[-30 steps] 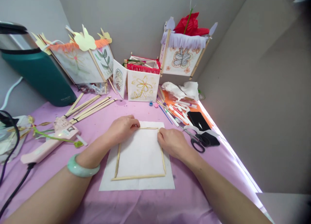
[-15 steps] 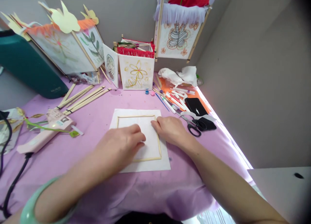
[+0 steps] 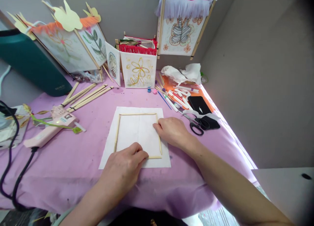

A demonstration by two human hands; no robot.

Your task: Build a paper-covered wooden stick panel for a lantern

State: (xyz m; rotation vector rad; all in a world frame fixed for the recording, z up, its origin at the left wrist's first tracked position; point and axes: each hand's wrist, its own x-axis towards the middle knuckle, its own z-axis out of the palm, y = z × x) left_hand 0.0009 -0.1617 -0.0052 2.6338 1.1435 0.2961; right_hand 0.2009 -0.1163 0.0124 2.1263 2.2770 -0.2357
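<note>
A white sheet of paper or thin cloth lies on the table, with thin wooden sticks laid on it in a four-sided frame. At the near side, my left hand has its fingers closed on the near stick, covering its left part. My right hand rests at the right edge, thumb and fingers pinched on the right stick. The far stick and the left stick lie untouched. A small gap shows between the right stick's lower end and the near stick.
Left stand a pink glue gun with a black cord, bundled sticks and a teal case. Scissors, markers and a black phone-like object lie right. Decorated paper lanterns stand behind.
My left hand has moved from above the sheet's middle down to the near stick. My right hand stays at the right stick, whose lower end now sits slightly apart from the near one.
</note>
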